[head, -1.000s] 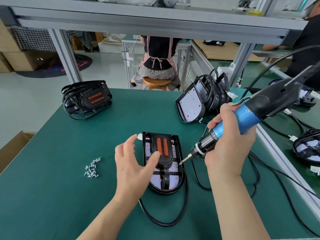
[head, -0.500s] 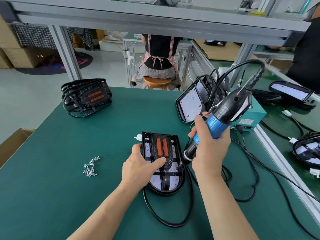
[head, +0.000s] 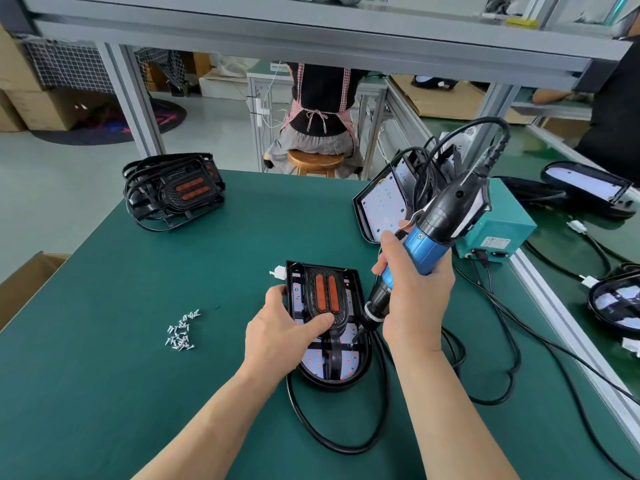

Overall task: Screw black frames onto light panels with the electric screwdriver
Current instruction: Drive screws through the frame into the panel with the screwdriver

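Observation:
A light panel (head: 349,370) lies flat on the green table (head: 104,375) with a black frame (head: 327,296) bearing two orange strips on top of it. My left hand (head: 280,334) grips the panel's left edge, thumb pressing on the frame. My right hand (head: 415,299) holds the blue and black electric screwdriver (head: 429,237) tilted, its bit down on the frame's right side near the middle. A small heap of silver screws (head: 180,332) lies to the left.
A stack of framed panels (head: 173,192) sits at the far left. More panels (head: 384,206) lean at the back right beside a teal power box (head: 498,233). Black cables (head: 485,368) loop across the right side. A person sits on a stool (head: 313,161) beyond the table.
My left hand came down and took hold of the panel's left edge. My right hand swung the screwdriver from nearly level to steep and set its bit on the frame.

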